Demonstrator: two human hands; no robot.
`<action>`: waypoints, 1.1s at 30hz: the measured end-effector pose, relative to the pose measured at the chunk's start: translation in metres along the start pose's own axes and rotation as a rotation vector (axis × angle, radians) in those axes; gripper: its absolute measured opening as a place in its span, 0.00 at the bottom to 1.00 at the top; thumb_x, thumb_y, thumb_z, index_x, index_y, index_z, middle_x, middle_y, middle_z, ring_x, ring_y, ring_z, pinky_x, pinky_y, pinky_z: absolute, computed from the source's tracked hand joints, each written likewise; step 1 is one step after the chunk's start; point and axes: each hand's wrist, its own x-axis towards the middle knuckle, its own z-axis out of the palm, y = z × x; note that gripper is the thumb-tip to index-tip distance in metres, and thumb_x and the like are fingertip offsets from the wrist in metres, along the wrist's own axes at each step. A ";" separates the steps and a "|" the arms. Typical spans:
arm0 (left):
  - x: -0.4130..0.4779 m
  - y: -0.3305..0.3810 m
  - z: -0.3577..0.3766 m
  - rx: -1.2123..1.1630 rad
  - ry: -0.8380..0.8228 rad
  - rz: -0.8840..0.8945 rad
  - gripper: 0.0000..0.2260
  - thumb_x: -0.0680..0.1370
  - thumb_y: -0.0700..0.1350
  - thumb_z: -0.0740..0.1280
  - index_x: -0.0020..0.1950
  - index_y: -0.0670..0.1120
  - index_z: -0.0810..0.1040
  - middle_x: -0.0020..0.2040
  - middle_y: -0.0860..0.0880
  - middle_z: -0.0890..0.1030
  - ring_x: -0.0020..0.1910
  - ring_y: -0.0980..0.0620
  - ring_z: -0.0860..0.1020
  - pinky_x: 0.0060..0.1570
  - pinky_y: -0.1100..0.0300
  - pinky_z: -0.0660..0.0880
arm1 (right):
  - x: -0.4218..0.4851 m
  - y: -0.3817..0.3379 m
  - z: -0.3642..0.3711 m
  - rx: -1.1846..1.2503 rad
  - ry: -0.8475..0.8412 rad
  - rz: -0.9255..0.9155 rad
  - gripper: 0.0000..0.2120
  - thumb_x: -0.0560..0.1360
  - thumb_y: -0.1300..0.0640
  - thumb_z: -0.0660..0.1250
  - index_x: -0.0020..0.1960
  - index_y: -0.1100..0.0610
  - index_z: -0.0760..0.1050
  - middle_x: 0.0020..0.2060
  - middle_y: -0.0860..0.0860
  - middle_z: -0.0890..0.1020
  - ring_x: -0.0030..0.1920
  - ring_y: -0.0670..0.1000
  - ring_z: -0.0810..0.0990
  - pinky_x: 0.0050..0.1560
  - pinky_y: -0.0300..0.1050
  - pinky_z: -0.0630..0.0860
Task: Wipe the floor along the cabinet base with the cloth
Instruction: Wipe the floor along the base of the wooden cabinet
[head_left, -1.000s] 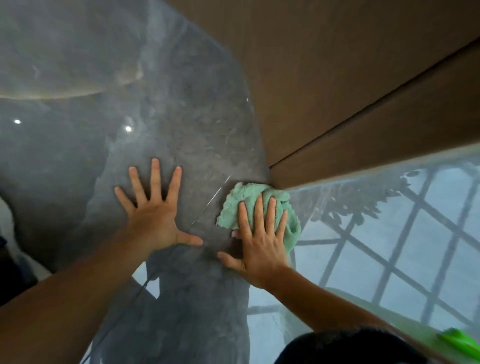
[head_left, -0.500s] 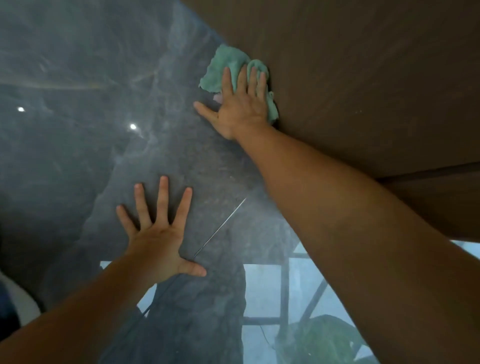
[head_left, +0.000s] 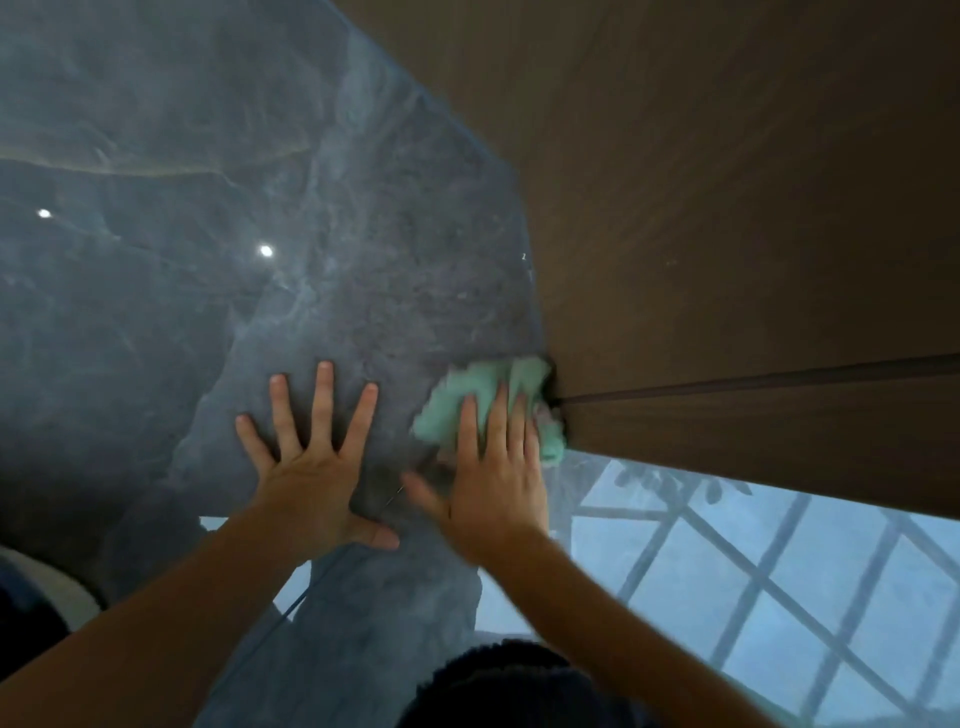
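A crumpled mint-green cloth (head_left: 467, 400) lies on the glossy dark grey floor (head_left: 363, 260), pushed against the base of the brown cabinet (head_left: 727, 234) at a seam between two panels. My right hand (head_left: 493, 483) presses flat on the cloth with fingers stretched over it, and it looks blurred. To its left, my left hand (head_left: 317, 467) rests flat on the floor, fingers spread, holding nothing.
The shiny floor mirrors a window grid (head_left: 753, 597) at the lower right and two ceiling lights (head_left: 266, 251) at the left. A dark rounded shape (head_left: 509, 680) sits at the bottom edge. The cabinet wall fills the whole right and top.
My right hand has slid the cloth back along the cabinet base from the far end to the panel seam near me. The left hand stays planted on the floor.
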 end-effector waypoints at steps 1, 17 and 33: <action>0.000 0.000 0.000 0.002 0.006 -0.009 0.71 0.36 0.84 0.47 0.72 0.60 0.22 0.72 0.46 0.18 0.66 0.33 0.17 0.55 0.32 0.19 | 0.029 0.000 -0.012 -0.013 0.035 -0.009 0.49 0.72 0.25 0.45 0.80 0.55 0.41 0.79 0.63 0.42 0.79 0.62 0.38 0.78 0.59 0.39; -0.002 0.002 -0.001 0.003 0.026 -0.020 0.71 0.34 0.84 0.49 0.69 0.62 0.18 0.69 0.48 0.14 0.61 0.37 0.12 0.63 0.25 0.32 | -0.041 0.030 0.044 -0.057 0.139 -0.143 0.38 0.72 0.26 0.52 0.78 0.37 0.51 0.80 0.57 0.51 0.79 0.66 0.45 0.76 0.67 0.44; 0.002 0.005 0.001 0.028 0.071 -0.043 0.71 0.33 0.84 0.49 0.68 0.62 0.17 0.66 0.50 0.12 0.72 0.33 0.24 0.66 0.25 0.34 | 0.068 0.016 0.004 -0.095 0.186 -0.202 0.35 0.75 0.29 0.47 0.79 0.40 0.49 0.81 0.54 0.48 0.79 0.61 0.40 0.77 0.63 0.41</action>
